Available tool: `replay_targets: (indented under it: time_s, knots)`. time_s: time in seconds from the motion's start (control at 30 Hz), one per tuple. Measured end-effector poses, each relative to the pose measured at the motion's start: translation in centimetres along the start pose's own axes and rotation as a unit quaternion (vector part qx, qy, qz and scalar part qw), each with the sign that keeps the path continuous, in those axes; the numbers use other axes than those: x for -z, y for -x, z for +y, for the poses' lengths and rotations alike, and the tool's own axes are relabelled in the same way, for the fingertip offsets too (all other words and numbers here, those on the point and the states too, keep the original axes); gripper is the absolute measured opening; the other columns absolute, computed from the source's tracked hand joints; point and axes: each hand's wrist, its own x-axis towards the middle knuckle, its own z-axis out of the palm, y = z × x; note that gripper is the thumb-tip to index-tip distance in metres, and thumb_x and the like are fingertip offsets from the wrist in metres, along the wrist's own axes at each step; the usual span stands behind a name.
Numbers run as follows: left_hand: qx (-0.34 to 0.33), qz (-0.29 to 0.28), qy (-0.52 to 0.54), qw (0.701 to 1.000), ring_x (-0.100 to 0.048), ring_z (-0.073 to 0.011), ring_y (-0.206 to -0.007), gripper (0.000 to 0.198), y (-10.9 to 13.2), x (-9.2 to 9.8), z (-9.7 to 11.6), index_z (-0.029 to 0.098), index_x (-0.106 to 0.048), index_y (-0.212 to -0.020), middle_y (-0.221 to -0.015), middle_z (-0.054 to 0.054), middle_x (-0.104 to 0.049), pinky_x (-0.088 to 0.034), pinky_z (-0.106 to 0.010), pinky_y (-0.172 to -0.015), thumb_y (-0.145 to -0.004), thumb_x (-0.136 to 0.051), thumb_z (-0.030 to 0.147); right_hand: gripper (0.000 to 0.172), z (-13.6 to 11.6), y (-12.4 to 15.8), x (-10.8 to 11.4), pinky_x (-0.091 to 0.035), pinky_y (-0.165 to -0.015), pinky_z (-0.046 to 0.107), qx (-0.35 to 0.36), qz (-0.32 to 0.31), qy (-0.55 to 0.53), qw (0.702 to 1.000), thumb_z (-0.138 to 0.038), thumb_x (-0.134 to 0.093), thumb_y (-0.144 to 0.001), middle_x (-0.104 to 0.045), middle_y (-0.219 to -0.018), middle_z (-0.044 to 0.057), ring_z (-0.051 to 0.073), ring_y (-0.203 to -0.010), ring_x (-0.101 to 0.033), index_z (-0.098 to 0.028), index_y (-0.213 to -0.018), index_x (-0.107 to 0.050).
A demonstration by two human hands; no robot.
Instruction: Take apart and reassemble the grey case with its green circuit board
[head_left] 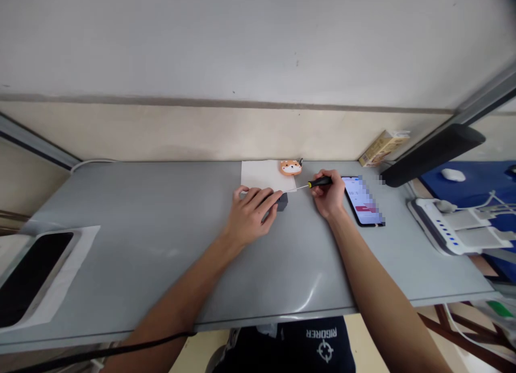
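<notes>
My right hand (327, 194) is closed around the black handle of a screwdriver (321, 182) with a yellow collar. Its thin metal shaft points left, and the tip reaches the fingertips of my left hand (253, 210). Under those fingers sits a small dark grey block-shaped object (282, 202), pressed against the table and partly covered. What exactly the object is cannot be made out. Just behind it lies a white sheet of paper (260, 174), with an orange animal-face case (291, 167) resting on its right side.
A lit phone (364, 201) lies right of my right hand. Farther right are a white power strip (443, 228) with plugs, a black cylindrical object (433, 155) and a small carton (384, 147). At the left, a dark tablet-like device (34, 276) lies on paper. A wall (181, 131) stands behind the table.
</notes>
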Motion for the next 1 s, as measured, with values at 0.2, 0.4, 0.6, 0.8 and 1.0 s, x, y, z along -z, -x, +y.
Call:
replay_targets:
  time_s: [0.2, 0.4, 0.6, 0.8, 1.0]
  knots:
    - [-0.008, -0.001, -0.017, 1.0, -0.068, -0.0243, -0.095, 0.041, 0.0, -0.1, 0.0, 0.028, -0.063, -0.133, -0.114, -0.005, -0.076, -0.034, -0.049, -0.101, -0.095, -0.057, 0.014, 0.017, -0.2, 0.1, -0.3, -0.025, -0.035, 0.024, -0.005, 0.023, -0.044, 0.999, -0.03, -0.067, -0.071, -0.056, -0.062, -0.003, 0.006, -0.041, -0.035, -0.021, -0.065, -0.055]
    - [-0.031, -0.005, -0.053, 0.998, -0.067, -0.0236, -0.092, 0.041, -0.1, 0.0, 0.3, 0.027, -0.065, -0.131, -0.113, -0.006, -0.075, -0.035, -0.048, -0.099, -0.093, -0.058, 0.012, 0.016, -0.6, -0.2, 0.0, -0.026, -0.034, 0.023, 0.022, 0.041, -0.073, 0.996, -0.028, -0.066, -0.073, -0.057, -0.063, -0.003, 0.005, -0.042, -0.034, -0.02, -0.064, -0.055]
    - [-0.087, -0.037, -0.074, 0.993, -0.068, -0.0207, -0.092, 0.038, -0.9, 1.0, -0.4, 0.022, -0.064, -0.131, -0.112, -0.005, -0.075, -0.04, -0.045, -0.099, -0.095, -0.055, 0.013, 0.015, -0.6, -0.7, 0.6, -0.026, -0.036, 0.024, 0.043, 0.063, -0.098, 0.992, -0.03, -0.064, -0.072, -0.058, -0.064, -0.004, 0.005, -0.04, -0.035, -0.02, -0.066, -0.055]
    - [-0.108, -0.123, -0.048, 0.985, -0.07, -0.0223, -0.104, 0.035, -2.6, 2.6, -1.0, 0.022, -0.065, -0.128, -0.118, -0.007, -0.074, -0.047, -0.04, -0.093, -0.095, -0.054, 0.015, 0.016, -0.9, -1.1, 0.7, -0.025, -0.037, 0.023, 0.04, 0.058, -0.106, 0.992, -0.03, -0.062, -0.074, -0.056, -0.063, -0.004, 0.004, -0.038, -0.035, -0.019, -0.065, -0.054]
    - [-0.127, -0.201, -0.069, 0.969, -0.073, -0.021, -0.094, 0.034, -4.2, 3.5, -1.0, 0.022, -0.064, -0.129, -0.115, -0.005, -0.077, -0.049, -0.038, -0.085, -0.097, -0.052, 0.017, 0.018, -1.0, -1.3, 0.9, -0.024, -0.037, 0.023, 0.025, 0.055, -0.106, 0.993, -0.031, -0.061, -0.076, -0.054, -0.061, -0.005, 0.004, -0.038, -0.033, -0.019, -0.066, -0.053]
